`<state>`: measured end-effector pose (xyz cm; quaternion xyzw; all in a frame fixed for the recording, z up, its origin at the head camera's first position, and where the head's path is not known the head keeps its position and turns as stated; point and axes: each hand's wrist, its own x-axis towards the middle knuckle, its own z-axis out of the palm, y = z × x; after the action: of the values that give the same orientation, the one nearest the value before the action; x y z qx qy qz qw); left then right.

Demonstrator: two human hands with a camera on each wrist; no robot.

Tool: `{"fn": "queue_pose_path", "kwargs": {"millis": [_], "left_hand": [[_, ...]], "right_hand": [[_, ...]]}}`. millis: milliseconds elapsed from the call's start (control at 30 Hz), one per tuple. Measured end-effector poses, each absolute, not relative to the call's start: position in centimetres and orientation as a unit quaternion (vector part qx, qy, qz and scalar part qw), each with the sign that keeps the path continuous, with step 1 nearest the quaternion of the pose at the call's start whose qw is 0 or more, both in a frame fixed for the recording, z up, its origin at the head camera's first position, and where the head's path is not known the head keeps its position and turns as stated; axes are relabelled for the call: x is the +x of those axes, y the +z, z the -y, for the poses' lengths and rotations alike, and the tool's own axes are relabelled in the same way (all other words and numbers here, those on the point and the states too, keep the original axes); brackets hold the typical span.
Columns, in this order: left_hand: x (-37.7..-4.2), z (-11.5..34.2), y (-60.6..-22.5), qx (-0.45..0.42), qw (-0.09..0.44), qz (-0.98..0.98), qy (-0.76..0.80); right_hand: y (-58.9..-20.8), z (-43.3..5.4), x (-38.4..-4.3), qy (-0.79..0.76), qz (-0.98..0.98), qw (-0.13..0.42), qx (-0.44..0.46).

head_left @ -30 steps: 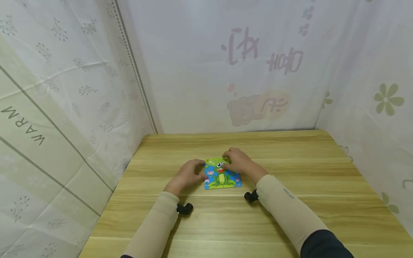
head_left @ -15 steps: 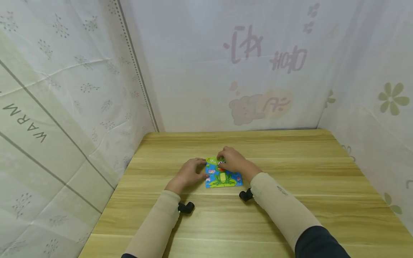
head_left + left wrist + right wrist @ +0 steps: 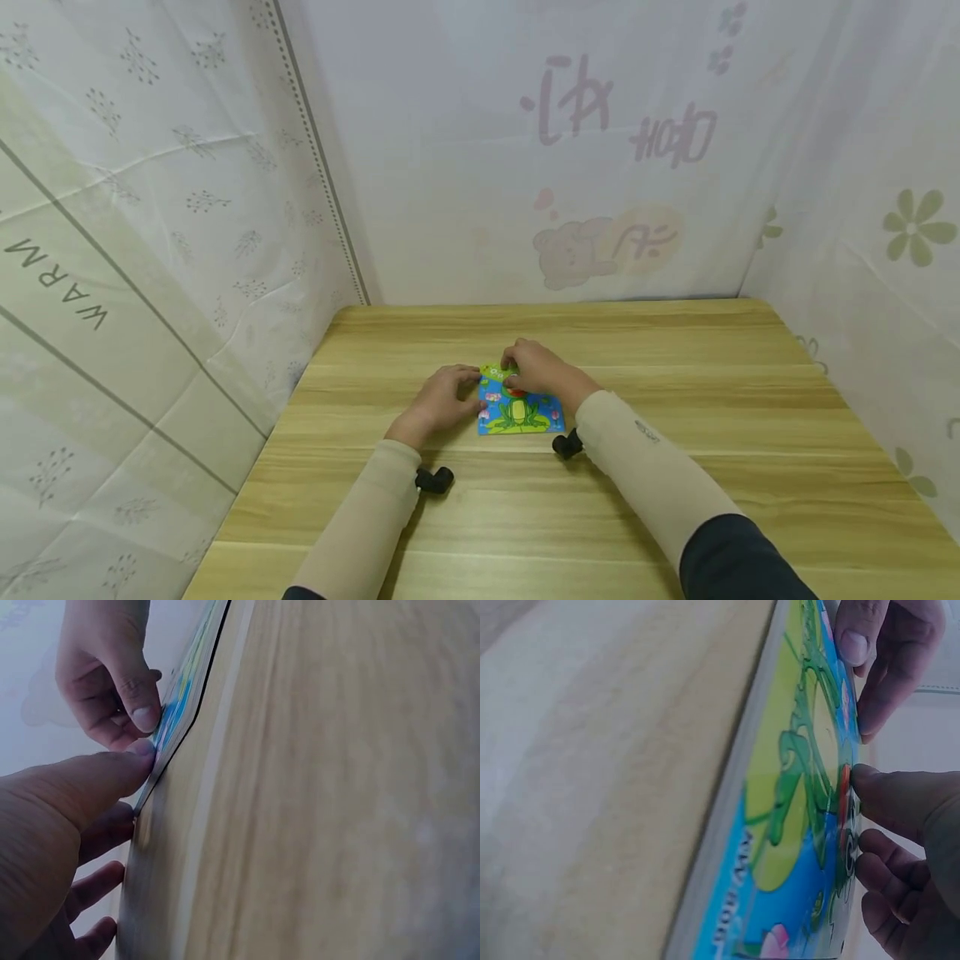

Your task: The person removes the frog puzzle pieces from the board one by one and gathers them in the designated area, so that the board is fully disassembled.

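Observation:
A flat square frog picture puzzle (image 3: 520, 417) lies on the wooden table, its green frog on a blue ground. My left hand (image 3: 437, 403) is at the puzzle's left side, its thumb (image 3: 120, 774) touching the edge and a forefinger near the far corner; the other fingers are spread on the table. My right hand (image 3: 542, 368) bends over the upper part, covering most of the frog's eyes. Its thumb (image 3: 885, 796) touches the picture by the red mouth, with the other fingers curled beyond. Whether those fingers pinch a piece is hidden.
The wooden table (image 3: 675, 375) extends around the puzzle on all sides. White printed curtains (image 3: 450, 167) stand close behind its far edge and along the left and right. A small black camera sits on each wrist, the left one (image 3: 435, 480) just above the tabletop.
My right hand has shifted left across the puzzle's top, from the upper right onto the frog's eyes. My left hand stays at the left edge, and the puzzle lies in place.

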<state>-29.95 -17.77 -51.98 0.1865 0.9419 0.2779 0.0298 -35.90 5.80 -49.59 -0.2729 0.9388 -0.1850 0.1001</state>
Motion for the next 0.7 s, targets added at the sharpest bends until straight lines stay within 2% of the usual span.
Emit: {"fn": "queue_pose_path", "kwargs": {"millis": [700], "left_hand": [[-30.2, 17.1, -52.6, 0.172, 0.0, -0.954, 0.244]], "right_hand": [[-50.4, -5.7, -36.8, -0.273, -0.921, 0.155, -0.232]]}}
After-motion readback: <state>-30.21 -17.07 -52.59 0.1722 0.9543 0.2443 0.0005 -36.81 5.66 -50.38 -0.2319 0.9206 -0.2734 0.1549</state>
